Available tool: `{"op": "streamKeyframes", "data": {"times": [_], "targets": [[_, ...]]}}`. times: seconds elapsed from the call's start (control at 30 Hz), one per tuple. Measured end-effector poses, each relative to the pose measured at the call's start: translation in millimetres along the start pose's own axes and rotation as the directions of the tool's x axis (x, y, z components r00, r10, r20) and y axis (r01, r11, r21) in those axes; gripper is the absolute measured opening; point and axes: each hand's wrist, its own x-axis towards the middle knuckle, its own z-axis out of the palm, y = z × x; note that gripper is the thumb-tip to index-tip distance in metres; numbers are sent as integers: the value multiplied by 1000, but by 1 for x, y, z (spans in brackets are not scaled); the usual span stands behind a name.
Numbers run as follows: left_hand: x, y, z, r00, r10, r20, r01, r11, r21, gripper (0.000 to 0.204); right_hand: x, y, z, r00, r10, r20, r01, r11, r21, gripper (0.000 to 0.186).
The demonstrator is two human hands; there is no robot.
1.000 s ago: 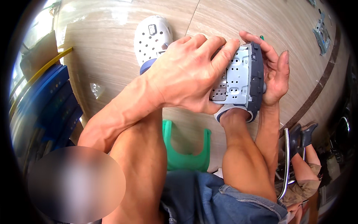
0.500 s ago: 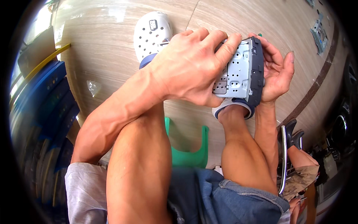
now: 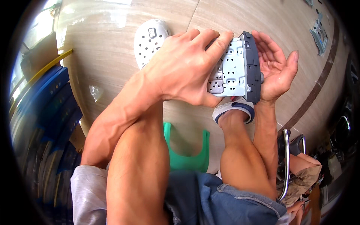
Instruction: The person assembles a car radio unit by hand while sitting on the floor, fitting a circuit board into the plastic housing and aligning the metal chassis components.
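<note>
A car stereo (image 3: 233,71) with a perforated silver metal body is held out over the floor. Its black front panel (image 3: 251,69) faces right and has a round knob (image 3: 262,78) on it. My left hand (image 3: 183,69) is closed round the rear and sides of the metal body, covering its back end. On the panel side, my right hand (image 3: 276,71) is open, its palm turned toward the panel and thumb apart. Its fingertips are close to the panel's far end; whether they touch it I cannot tell.
Below the hands are my clog-shod feet, with a white clog (image 3: 150,41) at left and a green plastic stool (image 3: 189,157) between my legs. Blue boxes (image 3: 48,101) are stacked at left. A metal bracket (image 3: 319,35) lies far right. Another person's leg (image 3: 305,165) and a chrome chair frame (image 3: 287,165) are at right.
The car stereo and my left hand have shifted slightly left. My right hand has opened a little more, with a wider gap showing between it and the front panel.
</note>
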Motion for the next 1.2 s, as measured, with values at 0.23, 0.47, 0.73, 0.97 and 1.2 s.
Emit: {"op": "streamKeyframes", "data": {"times": [0.23,0.47,0.73,0.97,1.2], "targets": [[16,-1,-13,993,-114,-9,114,993,-10,107,30,-24,4,985,123,124,-145,972,185,91],[15,-6,-29,960,-271,-76,260,957,-131,104,38,18,-42,952,185,242,-174,982,-67,89],[1,-31,-37,768,-629,124,513,487,-707,99,34,12,-44,919,-119,375,205,958,-198,78],[-16,-51,-14,694,-649,312,456,61,-888,67,42,-4,-6,925,-69,374,207,917,-342,76],[-8,-49,-6,608,-713,350,429,-76,-900,60,47,21,-8,948,-177,263,235,949,-211,67]]}}
